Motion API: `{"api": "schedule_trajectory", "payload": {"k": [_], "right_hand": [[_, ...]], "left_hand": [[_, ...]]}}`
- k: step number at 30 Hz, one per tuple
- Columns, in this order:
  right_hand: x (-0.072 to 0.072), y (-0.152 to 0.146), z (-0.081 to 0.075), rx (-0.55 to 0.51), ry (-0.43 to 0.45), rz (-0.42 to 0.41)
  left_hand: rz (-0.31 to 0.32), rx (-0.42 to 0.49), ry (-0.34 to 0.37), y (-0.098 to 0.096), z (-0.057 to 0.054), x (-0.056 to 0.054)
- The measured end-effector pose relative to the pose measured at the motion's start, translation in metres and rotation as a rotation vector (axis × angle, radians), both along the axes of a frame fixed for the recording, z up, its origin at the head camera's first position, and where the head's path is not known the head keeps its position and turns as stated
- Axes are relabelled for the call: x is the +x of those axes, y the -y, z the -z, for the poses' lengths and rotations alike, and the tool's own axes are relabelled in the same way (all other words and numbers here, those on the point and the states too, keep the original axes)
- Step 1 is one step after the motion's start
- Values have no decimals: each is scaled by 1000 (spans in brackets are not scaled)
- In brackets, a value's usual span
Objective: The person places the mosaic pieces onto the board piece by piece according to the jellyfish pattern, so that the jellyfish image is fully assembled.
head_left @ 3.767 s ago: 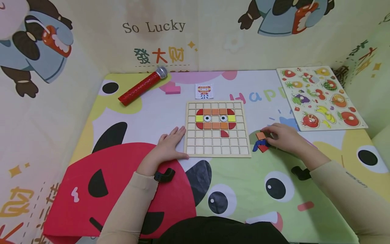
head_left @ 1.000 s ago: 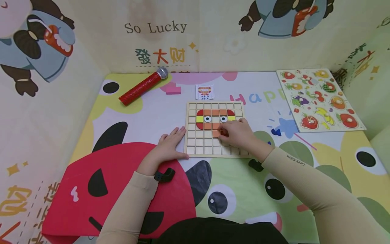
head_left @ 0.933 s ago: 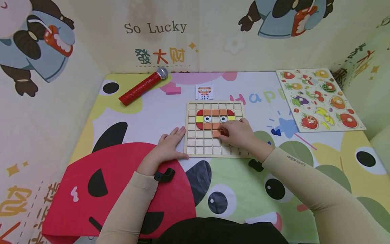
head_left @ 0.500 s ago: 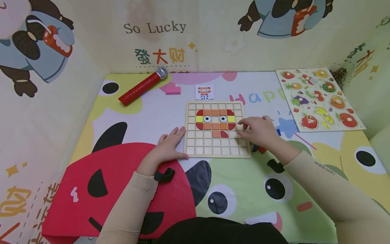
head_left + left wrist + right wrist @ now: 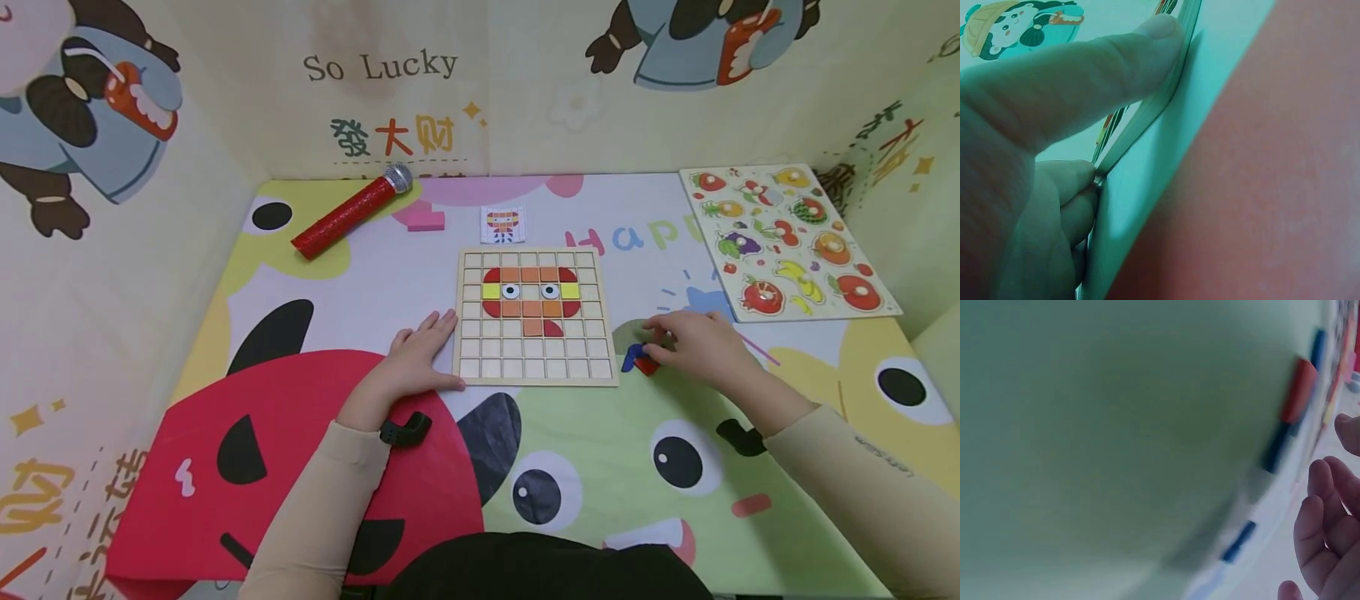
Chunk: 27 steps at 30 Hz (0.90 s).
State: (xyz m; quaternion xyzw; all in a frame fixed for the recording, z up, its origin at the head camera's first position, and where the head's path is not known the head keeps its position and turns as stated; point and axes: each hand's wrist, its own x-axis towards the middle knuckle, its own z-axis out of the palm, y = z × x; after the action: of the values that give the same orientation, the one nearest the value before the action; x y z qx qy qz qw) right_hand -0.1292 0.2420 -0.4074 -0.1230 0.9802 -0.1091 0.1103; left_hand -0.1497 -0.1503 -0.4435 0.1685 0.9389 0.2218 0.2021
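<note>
A wooden grid board (image 5: 491, 368) lies mid-table, its cells partly filled with red, orange, yellow and eye-patterned tiles that form a face. Below the face sit an orange square tile (image 5: 532, 327) and a red quarter-round tile (image 5: 552, 329). My left hand (image 5: 418, 354) rests at the board's left edge, thumb (image 5: 1104, 81) and straight fingers against its side. Right of the board, my right hand (image 5: 697, 350) hovers beside loose blue pieces (image 5: 628, 359) and a red piece (image 5: 647, 365). In the right wrist view its bent fingers (image 5: 1310, 528) are apart from the red piece (image 5: 1298, 390), holding nothing visible.
Behind the board lies a small pattern card (image 5: 503, 225) with a similar face. A red glittery microphone (image 5: 352, 212) and a pink block (image 5: 426, 222) lie at the back left. A fruit puzzle board (image 5: 791, 242) occupies the back right.
An orange square has gone from the loose pieces into the board, left of the red quarter-round. My right hand let go there and moved back right to the pieces; my left hand stayed.
</note>
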Motion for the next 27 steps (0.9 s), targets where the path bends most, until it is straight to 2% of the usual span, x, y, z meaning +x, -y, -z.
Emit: {"api": "schedule_trajectory", "payload": {"k": [4,9,17,27], "right_hand": [[14,-8,10,35,0,-26],[22,-9,13,39,-28,-25],[26,-4,15,49,-66,-57],[22,-5,14,60,-82,-37]], "left_hand": [[-2,-11,5,0,-1,0],[-3,-2,-1,0,-3,-1],[5,-10,10,1,-2,0],[12,-5,12,0,-3,0]]}}
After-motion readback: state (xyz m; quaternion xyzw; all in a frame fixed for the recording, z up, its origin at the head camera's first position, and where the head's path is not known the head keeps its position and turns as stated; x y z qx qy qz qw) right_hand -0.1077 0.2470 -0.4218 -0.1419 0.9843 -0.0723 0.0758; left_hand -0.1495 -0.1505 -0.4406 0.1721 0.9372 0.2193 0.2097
